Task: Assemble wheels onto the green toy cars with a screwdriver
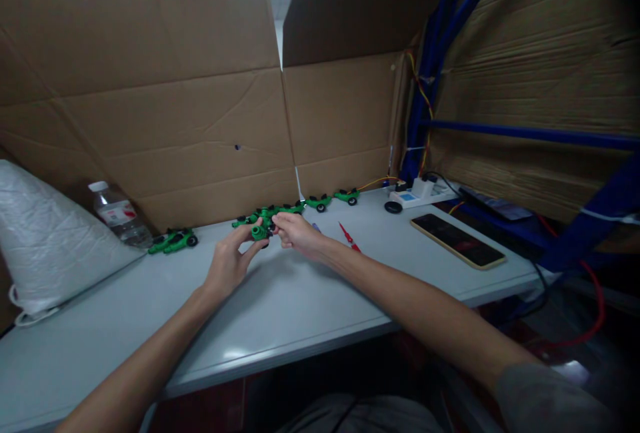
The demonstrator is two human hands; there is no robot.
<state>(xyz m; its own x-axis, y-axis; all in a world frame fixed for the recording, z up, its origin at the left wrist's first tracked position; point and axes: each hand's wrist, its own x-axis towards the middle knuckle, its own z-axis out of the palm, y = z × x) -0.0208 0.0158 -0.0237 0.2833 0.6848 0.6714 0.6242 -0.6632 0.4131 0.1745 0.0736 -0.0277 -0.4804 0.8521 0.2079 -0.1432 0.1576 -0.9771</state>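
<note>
Above the white table, my left hand (227, 261) grips a small green toy car (258, 232) with black wheels between thumb and fingers. My right hand (299, 234) is closed, its thumb and fingertips pinching the car's right end by a black part. Fingers cover much of that side, so the exact part is hidden. Just behind the hands, more green toy cars stand in a row along the cardboard, among them one car (319, 203) and another farther right (347, 197). To the right of my right hand lies a thin red pointed tool (349, 236).
Green toy cars (174, 240) stand at the left beside a plastic bottle (120, 214) and a white stuffed bag (55, 240). On the right are a phone (457, 240), a black disc (393, 207) and a power strip (425, 192). Cardboard (150, 113) walls the back; blue frame bars (530, 134) stand right.
</note>
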